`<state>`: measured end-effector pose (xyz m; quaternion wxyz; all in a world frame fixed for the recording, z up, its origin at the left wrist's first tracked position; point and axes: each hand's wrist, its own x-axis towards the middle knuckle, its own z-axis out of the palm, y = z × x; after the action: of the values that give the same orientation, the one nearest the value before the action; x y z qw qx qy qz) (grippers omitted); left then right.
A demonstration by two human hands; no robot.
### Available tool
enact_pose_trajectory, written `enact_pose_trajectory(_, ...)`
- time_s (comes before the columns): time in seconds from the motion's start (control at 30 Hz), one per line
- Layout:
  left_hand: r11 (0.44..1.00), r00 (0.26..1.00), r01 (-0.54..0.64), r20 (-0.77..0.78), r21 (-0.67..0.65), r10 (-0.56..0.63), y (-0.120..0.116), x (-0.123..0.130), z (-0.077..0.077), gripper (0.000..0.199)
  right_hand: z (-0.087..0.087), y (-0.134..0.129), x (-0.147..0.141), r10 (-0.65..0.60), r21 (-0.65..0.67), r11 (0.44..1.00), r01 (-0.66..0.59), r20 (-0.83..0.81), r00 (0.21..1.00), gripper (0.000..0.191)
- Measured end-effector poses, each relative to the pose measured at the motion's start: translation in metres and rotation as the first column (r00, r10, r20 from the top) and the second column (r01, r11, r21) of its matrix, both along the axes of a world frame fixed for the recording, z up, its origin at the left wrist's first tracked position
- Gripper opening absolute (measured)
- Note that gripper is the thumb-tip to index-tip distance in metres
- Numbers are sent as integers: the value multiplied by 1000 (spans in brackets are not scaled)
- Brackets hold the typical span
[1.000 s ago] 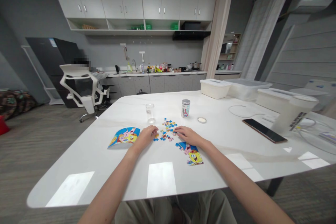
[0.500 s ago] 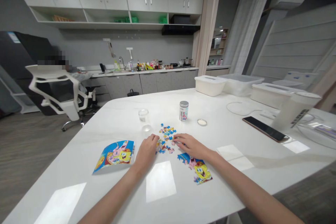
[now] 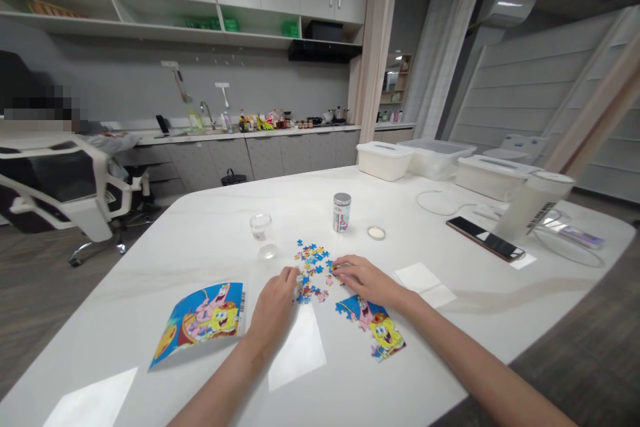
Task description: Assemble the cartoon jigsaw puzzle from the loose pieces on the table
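Loose jigsaw pieces [image 3: 313, 257] lie in a pile on the white table between my two hands. My left hand [image 3: 277, 297] rests at the pile's left edge, its fingers curled together; what they hold, if anything, is hidden. On the right side of the pile is my right hand [image 3: 367, 279], fingers spread a little and fingertips by some blue pieces. Just below it lies a joined puzzle section [image 3: 377, 330] with a yellow character. A curved picture sheet [image 3: 205, 319] with the same characters lies left of my left hand.
Behind the pile stand a clear jar [image 3: 261, 227] and a silver-lidded can [image 3: 342, 212], with a round lid [image 3: 377, 233] beside it. Farther right are a phone [image 3: 485, 239], a white tumbler [image 3: 533, 207], cables and plastic boxes [image 3: 385, 161]. A person sits by the chair [image 3: 65, 180] at left.
The view has turned right, so the room and table items appear farther left. Both hands stay at the pile, with only slight finger movement.
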<state>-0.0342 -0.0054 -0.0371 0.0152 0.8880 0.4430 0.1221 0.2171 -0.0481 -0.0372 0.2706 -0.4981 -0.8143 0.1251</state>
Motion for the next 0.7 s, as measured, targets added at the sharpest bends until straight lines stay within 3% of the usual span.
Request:
enact_pose_trajectory(0.3,999,998,45,-34,-29,-46,-6,3,10,37,15,-9,-11,86,10,996,-86,66,994,28)
enact_pose_trajectory(0.57,995,963,101,-254,27,-91,-12,11,28,37,11,-9,-13,43,35,998,-47,125,991,28)
enact_pose_trajectory(0.7,989,951,136,-287,50,-116,-13,11,29,37,13,-9,-12,17,42,999,-23,134,991,27)
